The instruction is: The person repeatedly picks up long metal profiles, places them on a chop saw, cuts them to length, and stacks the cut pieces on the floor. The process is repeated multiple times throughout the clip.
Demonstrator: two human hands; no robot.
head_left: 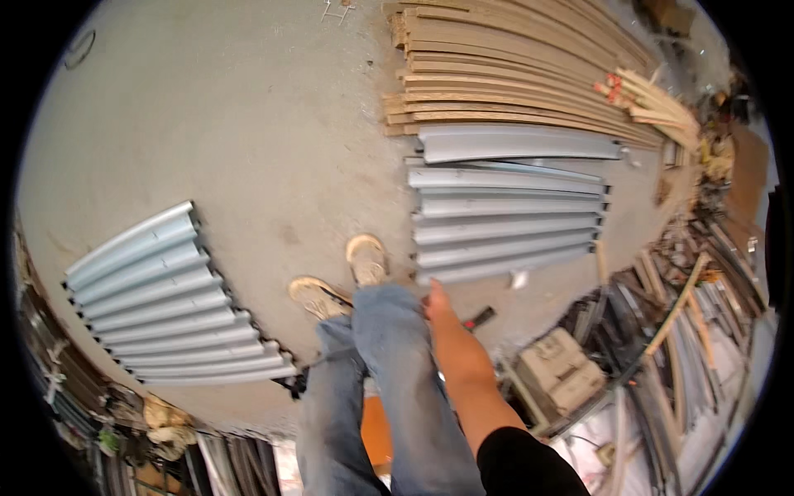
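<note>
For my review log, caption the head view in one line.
Right hand near ridged grey metal pieces, wooden strips beyond them, and a second metal batch at left.

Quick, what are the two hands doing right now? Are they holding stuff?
Left hand: not in the picture, so I can't tell.
Right hand: near the grey metal strips; too blurry to tell if it's open or closed.

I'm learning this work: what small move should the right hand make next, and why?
Probably reach the right hand toward the near-left corner of the grey ridged strips on the right: it appears beside that corner with no object visible in it, though contact is unclear.
</note>
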